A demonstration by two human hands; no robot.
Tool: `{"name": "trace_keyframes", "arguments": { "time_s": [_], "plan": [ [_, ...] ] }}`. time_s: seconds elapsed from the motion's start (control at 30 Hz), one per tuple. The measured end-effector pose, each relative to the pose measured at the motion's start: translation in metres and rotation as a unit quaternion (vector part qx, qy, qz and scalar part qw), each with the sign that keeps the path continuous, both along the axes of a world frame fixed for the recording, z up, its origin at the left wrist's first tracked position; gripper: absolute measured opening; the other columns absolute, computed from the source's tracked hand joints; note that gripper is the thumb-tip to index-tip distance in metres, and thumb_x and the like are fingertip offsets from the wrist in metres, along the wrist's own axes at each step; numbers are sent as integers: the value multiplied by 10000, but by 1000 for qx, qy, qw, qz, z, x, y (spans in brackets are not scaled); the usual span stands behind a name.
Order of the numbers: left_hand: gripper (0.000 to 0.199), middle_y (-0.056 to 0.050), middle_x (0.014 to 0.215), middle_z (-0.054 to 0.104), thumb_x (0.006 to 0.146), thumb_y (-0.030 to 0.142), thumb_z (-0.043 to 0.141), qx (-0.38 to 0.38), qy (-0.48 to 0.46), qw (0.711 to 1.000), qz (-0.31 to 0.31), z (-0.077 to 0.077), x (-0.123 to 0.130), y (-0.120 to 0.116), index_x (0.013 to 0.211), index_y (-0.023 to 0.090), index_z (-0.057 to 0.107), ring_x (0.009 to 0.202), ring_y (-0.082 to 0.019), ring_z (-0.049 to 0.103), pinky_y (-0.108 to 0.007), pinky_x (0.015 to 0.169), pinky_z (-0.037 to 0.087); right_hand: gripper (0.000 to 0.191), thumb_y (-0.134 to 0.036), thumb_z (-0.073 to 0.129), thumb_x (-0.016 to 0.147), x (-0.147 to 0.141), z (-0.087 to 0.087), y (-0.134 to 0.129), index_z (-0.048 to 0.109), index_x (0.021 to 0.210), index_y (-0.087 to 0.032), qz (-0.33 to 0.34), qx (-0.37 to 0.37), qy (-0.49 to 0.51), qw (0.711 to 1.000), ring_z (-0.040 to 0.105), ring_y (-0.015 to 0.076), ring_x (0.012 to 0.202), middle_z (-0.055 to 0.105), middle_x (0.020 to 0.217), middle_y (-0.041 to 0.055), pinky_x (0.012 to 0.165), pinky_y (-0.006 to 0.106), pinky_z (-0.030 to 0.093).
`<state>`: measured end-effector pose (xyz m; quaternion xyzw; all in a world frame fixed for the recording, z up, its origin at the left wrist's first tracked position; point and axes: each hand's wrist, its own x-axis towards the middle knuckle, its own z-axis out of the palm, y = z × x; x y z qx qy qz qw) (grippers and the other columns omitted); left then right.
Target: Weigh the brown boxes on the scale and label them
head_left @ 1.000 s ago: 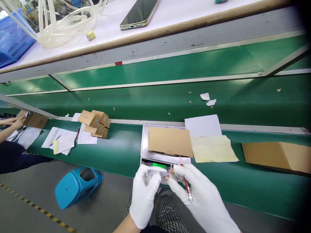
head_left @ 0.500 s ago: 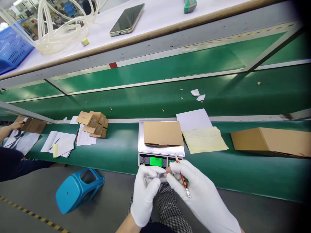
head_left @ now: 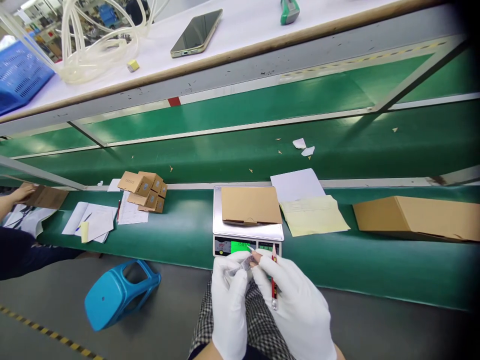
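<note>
White gloves cover both hands, with bare fingertips showing on the right one. My left hand (head_left: 229, 300) is closed on a small greyish piece (head_left: 243, 264), too small to make out. My right hand (head_left: 296, 300) pinches the same piece at its edge and also carries a red pencil (head_left: 274, 280), point upward, between its fingers. Just beyond the hands is a scale (head_left: 216, 220) with a lit green display, partly covered by the fingers. A flat brown box (head_left: 251, 205) lies on its plate. Yellow paper (head_left: 315, 215) and a white sheet (head_left: 298, 184) lie right of the scale.
Small brown boxes (head_left: 144, 190) and papers (head_left: 95, 222) lie to the left. A long carton (head_left: 420, 217) is on the right. A blue stool (head_left: 108, 297) stands on the floor. Another person's hand (head_left: 24, 192) touches a carton at far left. A phone (head_left: 197, 32) lies on the upper shelf.
My right hand has drawn in closer to my left, and the pencil has swung more upright. The small piece is tilted differently. At far left, the other person's hand and carton have shifted slightly.
</note>
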<state>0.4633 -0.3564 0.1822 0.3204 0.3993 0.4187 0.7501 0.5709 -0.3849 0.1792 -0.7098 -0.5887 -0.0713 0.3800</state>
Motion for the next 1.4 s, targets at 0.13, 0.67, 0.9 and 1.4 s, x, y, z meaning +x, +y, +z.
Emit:
{"name": "trace_keyframes", "arguments": {
  "time_s": [0.13,0.67,0.9,1.4],
  "plan": [
    [74,-60,1216,642,950,280,567,-9,-3,1000,26,3,5,1,916,215,569,1178,-221,590,-401,1029,452,227,-132,681,868,-4,-9,2,667,1094,-150,-11,21,-18,1000,680,158,872,744,1030,78,795,266,510],
    [106,-72,1073,695,913,315,569,-101,-81,989,64,3,17,31,915,224,624,1102,-244,642,-432,1028,497,171,-137,621,875,14,-18,17,634,1009,-242,89,4,-12,996,672,206,956,706,1057,89,786,331,553],
    [79,-84,1158,661,922,292,543,42,119,992,-19,-23,8,66,908,214,545,1006,-250,681,-463,963,501,196,-421,546,908,67,-14,54,600,883,-234,-59,-188,278,940,632,167,707,683,787,8,670,299,509],
    [155,-83,1225,671,850,97,503,203,324,911,-155,-65,10,100,892,214,597,966,-206,665,-375,905,490,353,-548,470,873,91,-42,121,603,885,-221,-41,-315,268,910,517,149,507,636,662,-1,559,297,439]
  ]
}}
